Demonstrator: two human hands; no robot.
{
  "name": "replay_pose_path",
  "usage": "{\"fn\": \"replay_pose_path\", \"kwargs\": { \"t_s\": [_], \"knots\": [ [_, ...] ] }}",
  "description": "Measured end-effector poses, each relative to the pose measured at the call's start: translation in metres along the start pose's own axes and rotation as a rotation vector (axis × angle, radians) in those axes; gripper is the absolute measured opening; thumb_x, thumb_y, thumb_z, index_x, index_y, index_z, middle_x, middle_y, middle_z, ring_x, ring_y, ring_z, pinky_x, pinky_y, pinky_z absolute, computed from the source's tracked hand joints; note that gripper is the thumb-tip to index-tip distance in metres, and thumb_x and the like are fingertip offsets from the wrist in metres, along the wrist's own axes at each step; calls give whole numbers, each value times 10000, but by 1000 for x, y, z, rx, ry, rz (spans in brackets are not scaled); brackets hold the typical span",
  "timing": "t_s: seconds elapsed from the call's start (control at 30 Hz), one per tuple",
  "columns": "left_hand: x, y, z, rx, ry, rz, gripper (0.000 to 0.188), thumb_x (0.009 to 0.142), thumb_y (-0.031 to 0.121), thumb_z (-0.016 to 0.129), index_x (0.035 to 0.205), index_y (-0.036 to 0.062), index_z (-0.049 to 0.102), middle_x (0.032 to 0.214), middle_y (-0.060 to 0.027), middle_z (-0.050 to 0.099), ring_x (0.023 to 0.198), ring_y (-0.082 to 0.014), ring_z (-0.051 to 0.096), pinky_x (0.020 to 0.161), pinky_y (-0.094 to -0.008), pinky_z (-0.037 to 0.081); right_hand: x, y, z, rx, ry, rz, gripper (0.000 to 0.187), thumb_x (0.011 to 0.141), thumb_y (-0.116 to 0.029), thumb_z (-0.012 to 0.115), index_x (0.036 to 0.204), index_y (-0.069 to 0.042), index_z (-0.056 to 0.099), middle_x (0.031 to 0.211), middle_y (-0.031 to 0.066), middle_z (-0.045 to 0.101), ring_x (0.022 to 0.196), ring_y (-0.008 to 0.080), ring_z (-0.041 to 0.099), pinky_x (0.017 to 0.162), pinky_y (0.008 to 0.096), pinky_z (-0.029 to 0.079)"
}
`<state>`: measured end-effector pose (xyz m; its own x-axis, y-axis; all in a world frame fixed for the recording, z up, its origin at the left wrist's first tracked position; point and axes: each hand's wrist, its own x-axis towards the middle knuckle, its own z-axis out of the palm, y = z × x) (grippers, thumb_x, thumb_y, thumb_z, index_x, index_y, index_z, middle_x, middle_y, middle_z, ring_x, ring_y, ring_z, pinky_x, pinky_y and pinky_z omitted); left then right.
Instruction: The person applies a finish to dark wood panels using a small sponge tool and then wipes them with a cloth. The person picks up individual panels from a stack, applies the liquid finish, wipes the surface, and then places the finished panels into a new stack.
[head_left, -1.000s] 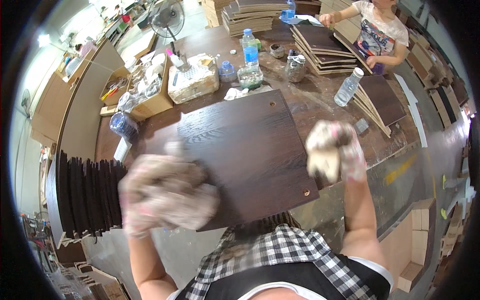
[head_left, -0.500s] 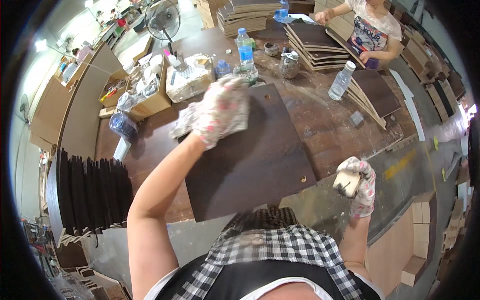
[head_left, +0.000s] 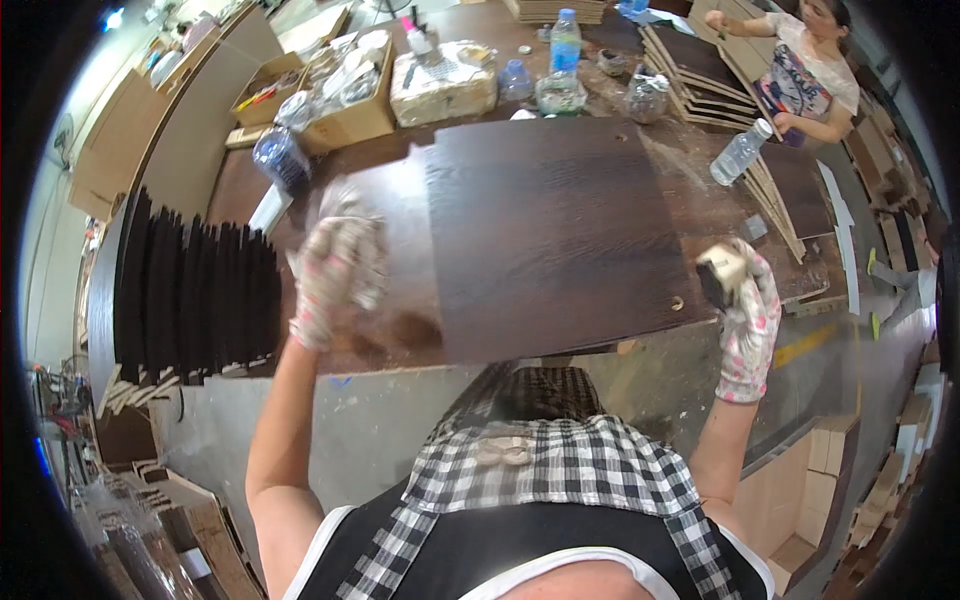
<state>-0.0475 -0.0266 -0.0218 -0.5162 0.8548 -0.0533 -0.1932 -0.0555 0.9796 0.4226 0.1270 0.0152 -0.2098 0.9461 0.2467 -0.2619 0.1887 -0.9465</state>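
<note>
A dark brown wooden panel [head_left: 550, 240] lies on the worktable in front of me, with a small hole near its right front corner. My left hand [head_left: 322, 275], in a flowered glove, is raised left of the panel, closed on a crumpled greyish-white cloth [head_left: 371, 262]. Motion smears both. By the panel's right edge my right hand [head_left: 752, 325], gloved the same way, grips a small pale block with a black-stained end [head_left: 724, 270]. Its exact kind is unclear.
Dark upright strips [head_left: 195, 290] stand at the left. Behind the panel are a cardboard box [head_left: 345, 122], a blue-labelled bottle [head_left: 565, 45] and a glass jar [head_left: 647, 95]. A clear bottle [head_left: 740, 155] stands right, near stacked panels [head_left: 695, 65] and a co-worker [head_left: 800, 85].
My left hand has swung left off the panel with the cloth. The right hand has risen slightly, still holding the block. The panel now sits straighter and the view has shifted.
</note>
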Motion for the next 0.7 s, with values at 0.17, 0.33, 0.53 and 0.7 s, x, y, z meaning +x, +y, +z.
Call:
{"fn": "replay_pose_path", "kwargs": {
  "t_s": [0.17, 0.33, 0.53, 0.7],
  "knots": [
    [-12, 10, 9, 515, 4, -181, 445, 1044, 406, 551, 956, 4, 721, 849, -29, 711, 757, -93, 623, 694, -275, 513, 15, 13, 50, -363, -36, 89, 397, 968, 17, 588, 1364, 7, 578, 1347, 101, 619, 1225, 173, 580, 1062, 297, 446],
    [-6, -4, 35, 558, -360, 32, 453, 1053, 411, 523, 1128, -5, 686, 935, -55, 710, 836, -132, 654, 804, -305, 543, 1, 17, 74, -356, -82, 62, 405, 971, 18, 608, 1375, -8, 573, 1356, 90, 616, 1239, 166, 579, 1074, 309, 449],
    [-6, -11, 16, 58, -471, -445, 317, 978, 353, 665, 1068, 52, 706, 925, -24, 698, 818, -98, 626, 728, -249, 492, -15, 25, 91, -293, -93, -22, 408, 968, -44, 598, 1373, 6, 577, 1386, 107, 603, 1264, 188, 567, 1088, 329, 423],
    [-30, -15, 3, 349, -574, 40, 355, 1006, 267, 554, 1229, 13, 665, 1226, -163, 660, 1147, -287, 606, 1029, -346, 455, -12, 22, 90, -329, -85, -34, 374, 986, -41, 577, 1358, 6, 590, 1358, 101, 621, 1221, 173, 590, 1039, 305, 457]
  ]
}}
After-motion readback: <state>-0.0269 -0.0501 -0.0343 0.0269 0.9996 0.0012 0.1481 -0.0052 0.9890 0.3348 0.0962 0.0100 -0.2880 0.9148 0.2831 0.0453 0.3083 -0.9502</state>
